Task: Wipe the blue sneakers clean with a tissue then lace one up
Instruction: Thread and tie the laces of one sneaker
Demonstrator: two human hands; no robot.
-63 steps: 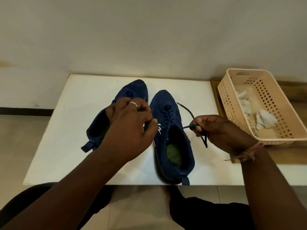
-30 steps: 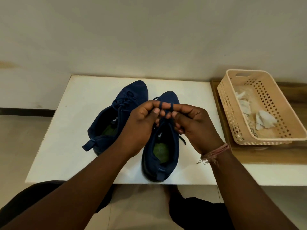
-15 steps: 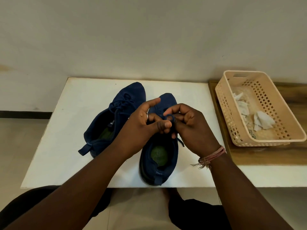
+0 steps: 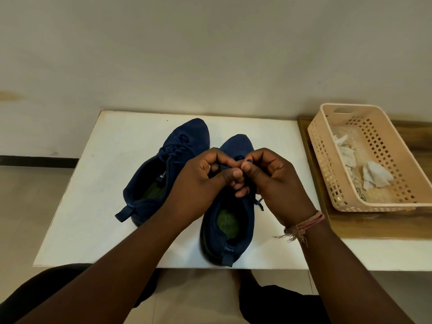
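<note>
Your left hand (image 4: 198, 183) and right hand (image 4: 272, 181) meet over the right sneaker (image 4: 230, 220), fingers curled, both pinching its lace (image 4: 258, 203). That sneaker stands on the white table (image 4: 93, 206), just beside the left sneaker (image 4: 163, 174). Used tissues (image 4: 376, 177) lie in the basket (image 4: 322, 164) to your right.

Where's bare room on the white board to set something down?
Free: the strip left of the left sneaker out to the white board edge, the band behind both toes to the wall, and the near right corner below the beige basket. Crowded: the middle, where both hands grip the lace over the right sneaker.
</note>
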